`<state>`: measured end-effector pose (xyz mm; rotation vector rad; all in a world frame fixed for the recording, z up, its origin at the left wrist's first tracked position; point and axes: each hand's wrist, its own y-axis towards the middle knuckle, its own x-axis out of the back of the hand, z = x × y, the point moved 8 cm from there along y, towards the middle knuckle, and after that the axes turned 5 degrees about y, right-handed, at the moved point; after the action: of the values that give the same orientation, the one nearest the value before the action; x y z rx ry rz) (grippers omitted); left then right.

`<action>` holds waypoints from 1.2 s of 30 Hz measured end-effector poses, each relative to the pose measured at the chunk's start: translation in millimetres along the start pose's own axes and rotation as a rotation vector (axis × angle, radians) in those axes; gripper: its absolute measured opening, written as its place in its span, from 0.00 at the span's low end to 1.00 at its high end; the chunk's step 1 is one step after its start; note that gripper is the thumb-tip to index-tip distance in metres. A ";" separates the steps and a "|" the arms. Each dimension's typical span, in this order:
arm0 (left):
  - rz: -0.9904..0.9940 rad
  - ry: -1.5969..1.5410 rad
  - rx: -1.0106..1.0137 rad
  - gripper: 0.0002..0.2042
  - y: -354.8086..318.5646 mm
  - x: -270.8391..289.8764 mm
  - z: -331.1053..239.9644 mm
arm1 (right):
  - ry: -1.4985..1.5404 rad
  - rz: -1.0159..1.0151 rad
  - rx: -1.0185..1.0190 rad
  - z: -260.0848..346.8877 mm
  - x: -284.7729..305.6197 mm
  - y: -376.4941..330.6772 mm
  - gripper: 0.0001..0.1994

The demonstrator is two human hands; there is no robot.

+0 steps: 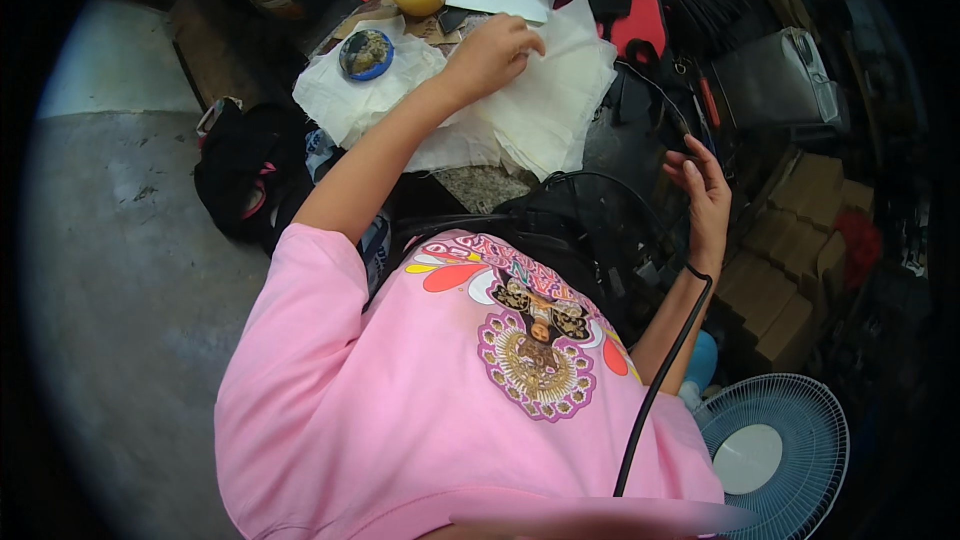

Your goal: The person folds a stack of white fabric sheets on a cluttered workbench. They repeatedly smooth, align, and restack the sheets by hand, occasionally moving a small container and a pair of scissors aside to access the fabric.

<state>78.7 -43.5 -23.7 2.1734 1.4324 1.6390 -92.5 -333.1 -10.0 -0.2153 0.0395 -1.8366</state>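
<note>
Right hand (703,190): raised, fingers loosely parted; thin wand-like item (677,118) near the fingertips, grip unclear.
White sheet (555,105): under and right of the left hand (497,55), the nearer one; long axis running away from the body.
Left fingers: curled, pinch unclear.
Blue-rimmed container (377,72): leftward.
Cup (415,9): beyond.

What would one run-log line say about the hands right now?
left hand: at white sheets, contact unclear | right hand: near thin wire, hold unclear | blue-rimmed dish: on white sheets
</note>
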 end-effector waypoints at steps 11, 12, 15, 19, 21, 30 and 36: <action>0.359 0.089 -0.062 0.22 -39.4 -17.5 -22.8 | -0.031 0.025 0.001 -5.1 -11.0 4.3 0.18; 0.351 0.049 -0.047 0.25 -38.4 -14.4 -25.5 | -0.046 0.025 -0.003 -4.9 -11.4 4.5 0.19; 0.328 -0.053 -0.009 0.31 -34.2 -10.6 -34.3 | -0.017 0.033 -0.006 -1.9 -12.5 6.9 0.18; 0.336 -0.073 0.065 0.32 -35.6 -22.7 -39.6 | -0.029 0.059 0.018 6.0 -16.3 13.2 0.18; 0.360 -0.025 0.081 0.32 -40.0 -30.8 -39.0 | -0.013 0.099 0.044 10.5 -22.3 19.0 0.18; 0.433 0.088 0.142 0.31 -45.6 -47.9 -34.1 | -0.155 0.368 0.077 28.0 -66.7 51.9 0.21; 0.321 0.074 0.167 0.34 -46.1 -45.1 -34.9 | -0.501 0.468 0.191 10.0 -123.8 77.3 0.41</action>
<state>22.7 -64.4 -66.2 2.5755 1.3382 1.7696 14.6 -234.9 -26.6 -0.4821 -0.4013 -1.2719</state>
